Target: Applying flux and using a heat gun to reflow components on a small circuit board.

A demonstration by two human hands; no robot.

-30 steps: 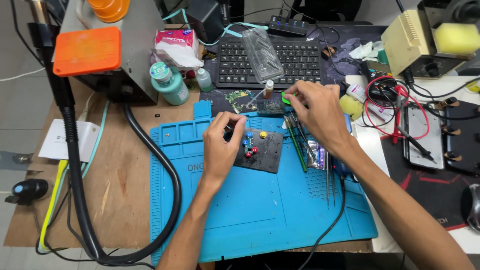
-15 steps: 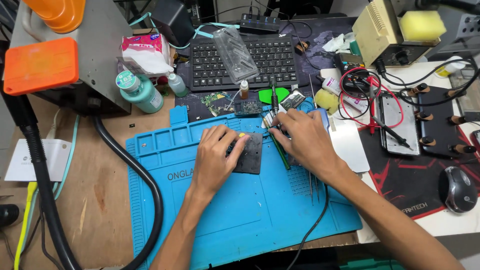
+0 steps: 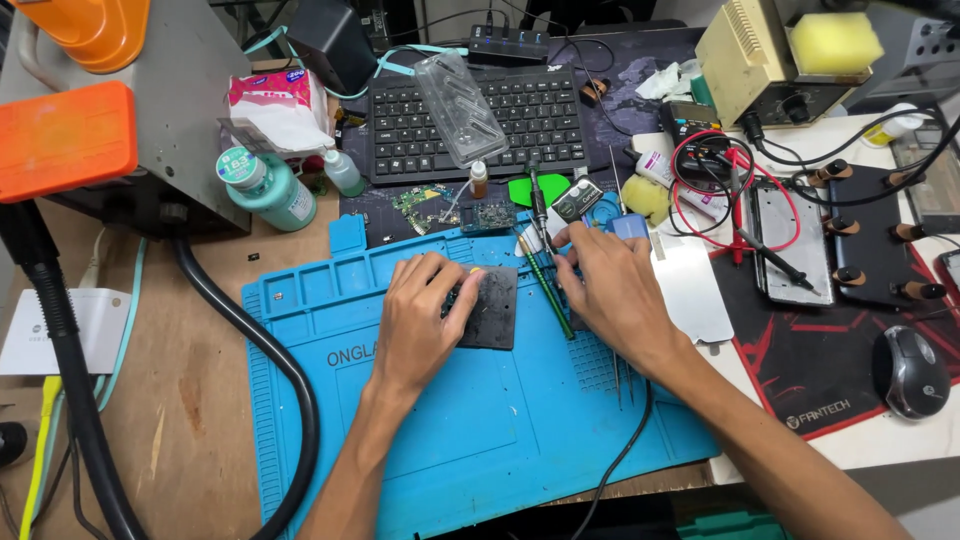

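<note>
The left hand (image 3: 420, 325) presses flat, fingers extended, on the dark work plate (image 3: 488, 308), which lies on the blue mat (image 3: 500, 440). Maintain this downward pressure so the plate cannot slide. The right hand (image 3: 610, 295) is closed around the green-handled tool (image 3: 545, 280); keep its grip low and steady.

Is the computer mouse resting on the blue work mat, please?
No, the mouse sits on a black pad at the right, apart from the blue mat.

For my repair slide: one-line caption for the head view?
Left hand steadies a dark pad on the blue mat; right hand grips a soldering iron.
</note>
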